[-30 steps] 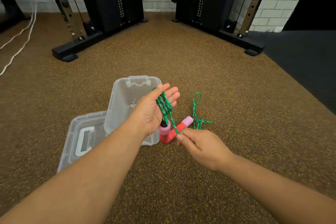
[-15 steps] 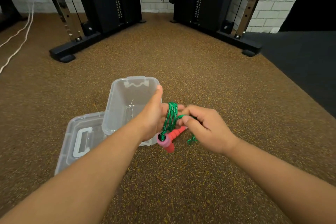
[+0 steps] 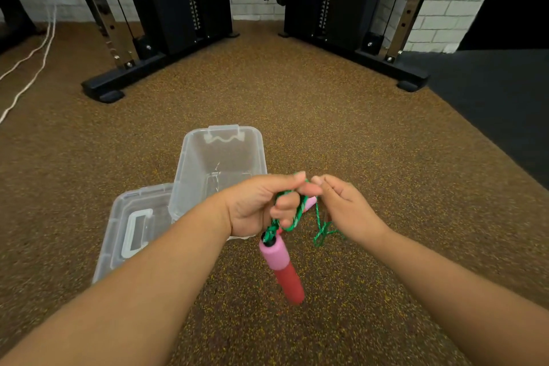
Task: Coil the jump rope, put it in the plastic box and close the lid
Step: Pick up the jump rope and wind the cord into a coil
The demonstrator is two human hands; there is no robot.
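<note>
My left hand (image 3: 261,205) is closed around coils of the green jump rope (image 3: 292,218), wound about its fingers. One pink and red handle (image 3: 282,267) dangles below that hand. My right hand (image 3: 344,211) pinches the rope beside the left fingertips, and loose green loops hang under it. A second pink handle (image 3: 310,203) peeks out between the two hands. The clear plastic box (image 3: 219,157) stands open on the floor just behind my left hand. Its clear lid (image 3: 133,223) with a white handle lies flat at the box's left.
Brown speckled rubber floor all around. Two black cable machine frames (image 3: 166,9) stand at the back against a white brick wall. White cables (image 3: 29,68) run along the floor at far left. A dark mat (image 3: 499,89) covers the right rear.
Both hands have lifted toward me. The left hand has curled shut around the coils, the handle now hangs down below it, and the right hand has moved up to the left fingertips.
</note>
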